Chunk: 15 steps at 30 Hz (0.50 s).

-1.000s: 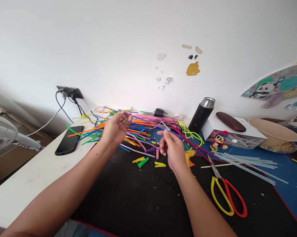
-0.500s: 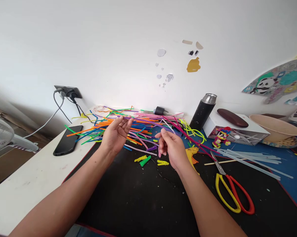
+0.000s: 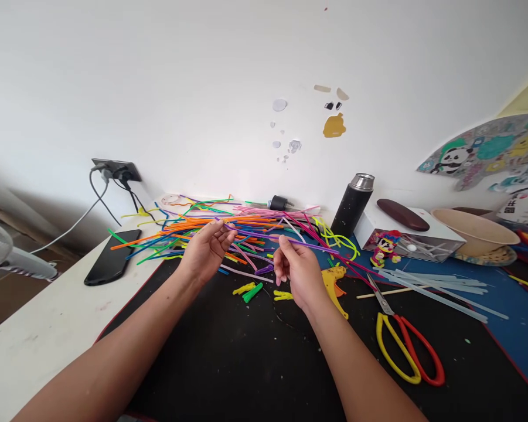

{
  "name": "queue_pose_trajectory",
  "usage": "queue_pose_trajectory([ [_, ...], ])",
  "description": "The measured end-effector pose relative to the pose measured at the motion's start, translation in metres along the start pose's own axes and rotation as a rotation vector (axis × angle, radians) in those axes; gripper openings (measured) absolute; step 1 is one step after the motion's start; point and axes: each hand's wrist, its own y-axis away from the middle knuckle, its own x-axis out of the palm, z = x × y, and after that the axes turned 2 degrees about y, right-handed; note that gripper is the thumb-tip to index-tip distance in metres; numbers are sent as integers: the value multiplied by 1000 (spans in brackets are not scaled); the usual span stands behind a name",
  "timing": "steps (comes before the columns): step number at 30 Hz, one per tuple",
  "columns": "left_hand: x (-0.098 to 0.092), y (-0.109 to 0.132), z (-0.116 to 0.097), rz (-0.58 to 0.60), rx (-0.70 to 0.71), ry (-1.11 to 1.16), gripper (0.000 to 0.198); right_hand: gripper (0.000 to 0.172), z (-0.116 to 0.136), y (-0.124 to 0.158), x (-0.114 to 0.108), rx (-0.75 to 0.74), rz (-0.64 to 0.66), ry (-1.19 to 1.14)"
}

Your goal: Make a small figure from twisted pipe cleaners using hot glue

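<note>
My left hand (image 3: 205, 249) is raised palm up over the near edge of a heap of coloured pipe cleaners (image 3: 211, 230), its fingertips pinching one end of a long purple pipe cleaner (image 3: 312, 245). My right hand (image 3: 296, 271) hovers just to the right, fingers curled, pinching the same purple pipe cleaner along its length and also holding a short pink piece. The strand runs on past this hand to the right. Short yellow and green folded pieces (image 3: 251, 289) lie on the black mat (image 3: 228, 363) below the hands.
Scissors with yellow and red handles (image 3: 405, 344) lie at the right, beside clear glue sticks (image 3: 439, 288) and a yellow glue gun (image 3: 334, 280). A black flask (image 3: 352, 204), a white box (image 3: 411, 233) and a bowl (image 3: 477, 230) stand behind. A phone (image 3: 108, 264) lies at the left.
Both hands have come down a little and closer together, still on the purple pipe cleaner. The camera has shifted slightly.
</note>
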Motion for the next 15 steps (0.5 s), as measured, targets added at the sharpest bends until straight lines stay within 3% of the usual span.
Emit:
queue_pose_trajectory([
  [9,-2,0,0,11,-55,30,14,50,3,1,-1,-115,-101,41],
  [15,-2,9,10,131,-35,-85,7,47,3,2,-3,-158,-97,227],
])
